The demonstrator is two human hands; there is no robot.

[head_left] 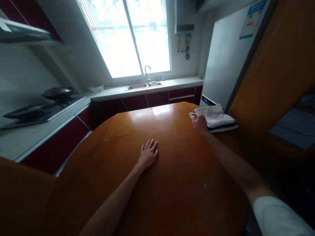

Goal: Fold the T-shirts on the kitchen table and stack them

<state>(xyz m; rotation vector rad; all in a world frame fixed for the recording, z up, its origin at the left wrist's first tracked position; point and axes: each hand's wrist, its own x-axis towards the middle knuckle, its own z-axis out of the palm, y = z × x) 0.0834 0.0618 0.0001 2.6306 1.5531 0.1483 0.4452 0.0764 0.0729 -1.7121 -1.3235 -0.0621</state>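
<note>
My left hand (148, 154) lies flat, palm down, on the orange wooden table (128, 196), fingers slightly apart and holding nothing. My right hand (199, 122) reaches to the table's far right edge and grips the near corner of a white cloth (216, 116). The cloth lies crumpled over a flat dark object on a white sheet, which is mostly hidden beneath it.
A white fridge (226, 55) stands just beyond the cloth, a wooden panel (278, 72) to its right. A counter with sink and tap (145, 84) runs under the window. On the left a stove carries a dark pan (57, 93).
</note>
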